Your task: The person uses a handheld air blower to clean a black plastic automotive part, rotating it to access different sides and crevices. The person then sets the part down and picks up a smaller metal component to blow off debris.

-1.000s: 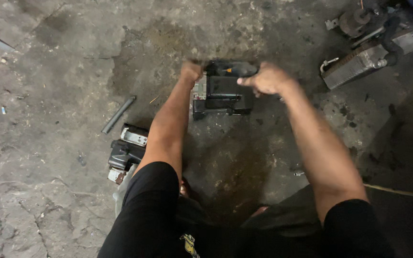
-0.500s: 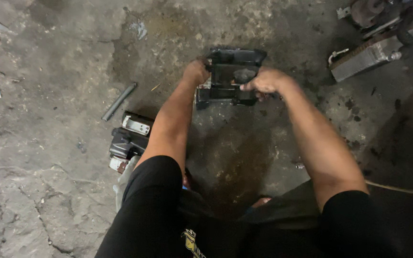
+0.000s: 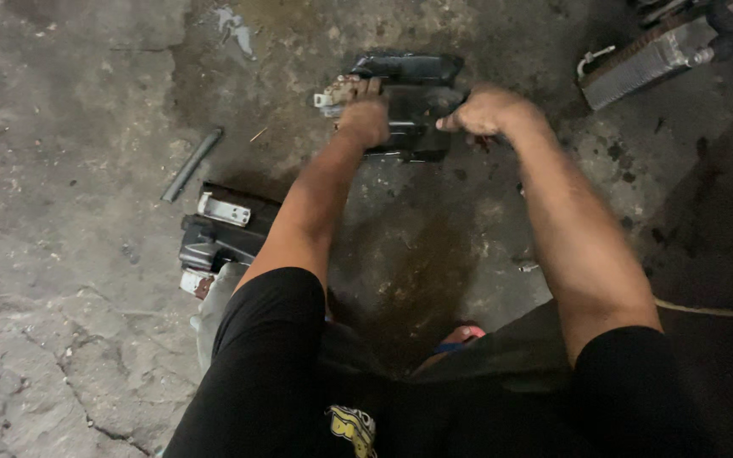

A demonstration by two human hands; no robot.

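1. Black boxy plastic housing [image 3: 413, 102] sits on the stained concrete floor [image 3: 69, 254] at 12 o'clock of the frame, just ahead of both hands. Its near face is mostly covered by the hands; only the top edge and part of the middle panel show. Underside not visible.
2. Left hand [image 3: 365, 119] grips the housing's left end, at 9 o'clock of the part. Fingers are curled over a pale, grimy fitting [image 3: 337, 92] that sticks out there; fingertips show, palm side is hidden. Clamped on the housing.
3. Right hand [image 3: 487, 110] is on the right end, at 3 o'clock of the part. Seen from the back only; fingers wrap around the edge and vanish behind it. Grip looks closed on the housing, contact surface not visible.
4. Second dark plastic assembly with small grey metal brackets [image 3: 222, 233] lies at 8 o'clock of the housing, well apart, partly hidden behind the left forearm and black-clad knee. Shape hard to read.
5. Short dark rubber hose piece [image 3: 193, 163] lies at 9 o'clock of the housing, straight and tilted, apart from everything.
6. Finned metal heat-exchanger core [image 3: 646, 64] at 2 o'clock, cut off by the top-right frame edge; ribbed face, small bent pipe at its left end.
7. Pale cable [image 3: 714, 309] runs along the right edge, both ends out of frame.
8. Floor: rough, cracked, with a dark oily patch beneath the housing.
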